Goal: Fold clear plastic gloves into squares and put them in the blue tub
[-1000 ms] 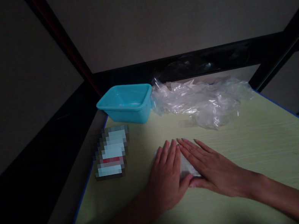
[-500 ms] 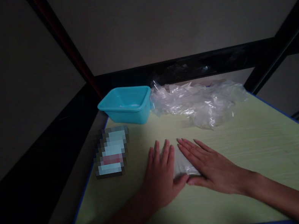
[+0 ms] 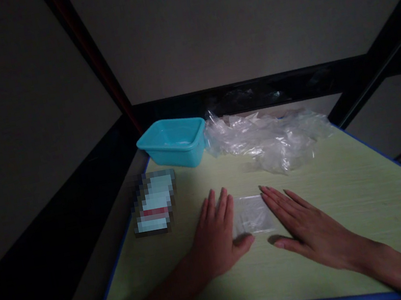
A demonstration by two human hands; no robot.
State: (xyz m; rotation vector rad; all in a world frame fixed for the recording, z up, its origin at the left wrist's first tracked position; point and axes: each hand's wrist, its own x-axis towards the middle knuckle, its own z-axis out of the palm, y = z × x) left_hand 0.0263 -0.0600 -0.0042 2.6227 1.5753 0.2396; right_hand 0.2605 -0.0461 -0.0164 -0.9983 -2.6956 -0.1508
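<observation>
A small clear plastic piece [image 3: 254, 215] lies flat on the pale green table [image 3: 352, 195], between my two hands. My left hand [image 3: 217, 235] rests flat with its fingers apart, over the left edge of the plastic. On the other side, my right hand [image 3: 305, 227] is stretched out at the plastic's right edge, its thumb apart from the fingers. Neither hand grips anything. Part of the plastic's left side is hidden under my left fingers.
A turquoise basin [image 3: 174, 144] stands at the back left. Beside it, a crumpled heap of clear plastic bags [image 3: 276, 139] spreads along the back edge. A pixelated flat object [image 3: 157, 201] lies at the left edge. Walls rise behind and left.
My right hand has slid to the right, away from my left hand, so more of the plastic piece shows. My left hand has stayed nearly in place. The camera view has shifted slightly.
</observation>
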